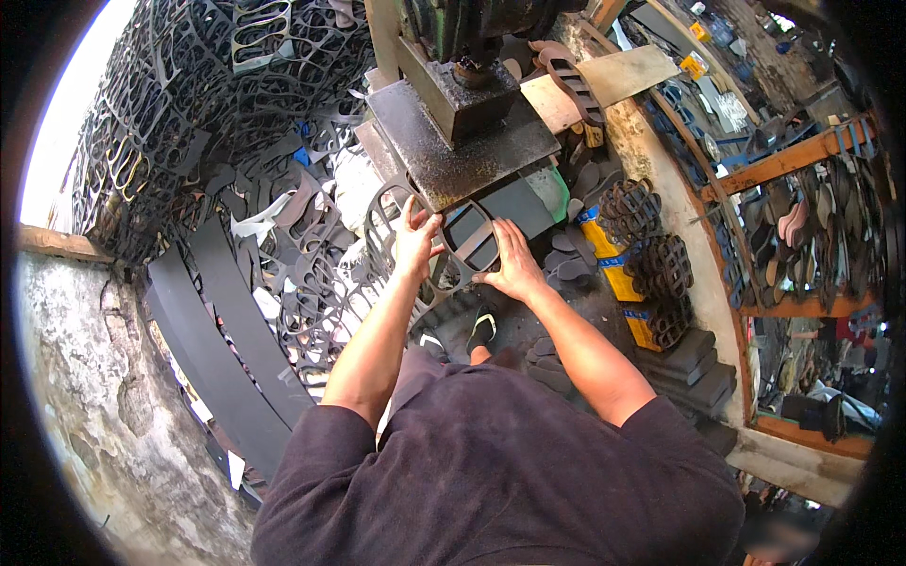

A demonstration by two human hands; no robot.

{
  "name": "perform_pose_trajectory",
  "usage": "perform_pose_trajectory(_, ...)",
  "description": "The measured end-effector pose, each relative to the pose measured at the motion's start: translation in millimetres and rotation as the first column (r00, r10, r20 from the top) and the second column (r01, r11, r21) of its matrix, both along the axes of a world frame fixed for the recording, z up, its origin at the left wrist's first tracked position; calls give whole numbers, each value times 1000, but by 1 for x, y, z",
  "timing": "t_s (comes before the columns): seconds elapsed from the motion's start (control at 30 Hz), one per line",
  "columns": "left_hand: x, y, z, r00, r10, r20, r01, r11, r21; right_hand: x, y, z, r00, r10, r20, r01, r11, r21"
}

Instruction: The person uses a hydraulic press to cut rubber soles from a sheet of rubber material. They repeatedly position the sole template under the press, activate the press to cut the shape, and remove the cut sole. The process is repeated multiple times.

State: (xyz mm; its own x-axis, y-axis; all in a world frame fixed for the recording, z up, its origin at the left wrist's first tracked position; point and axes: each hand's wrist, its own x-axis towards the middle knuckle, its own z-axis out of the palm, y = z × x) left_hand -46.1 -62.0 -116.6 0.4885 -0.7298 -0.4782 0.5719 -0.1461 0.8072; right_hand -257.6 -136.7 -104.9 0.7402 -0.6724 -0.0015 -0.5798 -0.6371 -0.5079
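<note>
Two bare hands meet at the near edge of a press, with a dark frame (477,241) between them, over a grey sheet (527,208). The frame is a long loop with a pale bar across its middle. The right hand (514,262) grasps it lightly, fingers laid along its right rim, thumb by its near end. The left hand (413,243) is at its left side with bent fingers and thumb raised; I cannot tell whether it grips the frame, the scrap web (370,219) beside it, or both. Having a hand on each side probably keeps the frame level and square to the sheet, and the open middle leaves the sheet visible through it.

The press (453,156) stands just beyond, its heavy plate overhanging the far part of the sheet and hiding what lies beneath. That plate also limits the room for the fingertips. The web crowds the left wrist, its loops easy to snag. A tangled heap (189,104) of similar scrap rises at far left, and two long dark strips (231,325) lean nearer the body. To the right, a board (628,80) carries dark soles, bundled soles (659,264) sit beside yellow boxes (613,269), and a wooden rack (793,162) holds more. The person's shoes (483,327) are below the hands, near loose pieces on the floor.
</note>
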Motion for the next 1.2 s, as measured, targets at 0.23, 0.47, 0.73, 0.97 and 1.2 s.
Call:
perform_pose_trajectory(0.23,11,4,-5,994,-104,-14,103,993,-50,-1,-7,0,1000,-2,18,1,999,40)
perform_pose_trajectory(0.47,12,0,0,990,-138,-14,137,989,-57,-2,-9,-6,1000,-5,31,4,999,32)
perform_pose_trajectory(0.73,18,1,-6,988,-144,-61,137,985,-103,-4,-15,-10,998,11,58,-12,1000,12)
perform_pose_trajectory(0.97,20,-3,-12,983,-163,-89,149,979,-141,-6,-16,-10,996,6,89,-9,999,32)
perform_pose_trajectory(1.2,18,-4,-10,990,-136,-44,130,985,-110,-5,-15,-11,994,-2,108,-5,998,60)
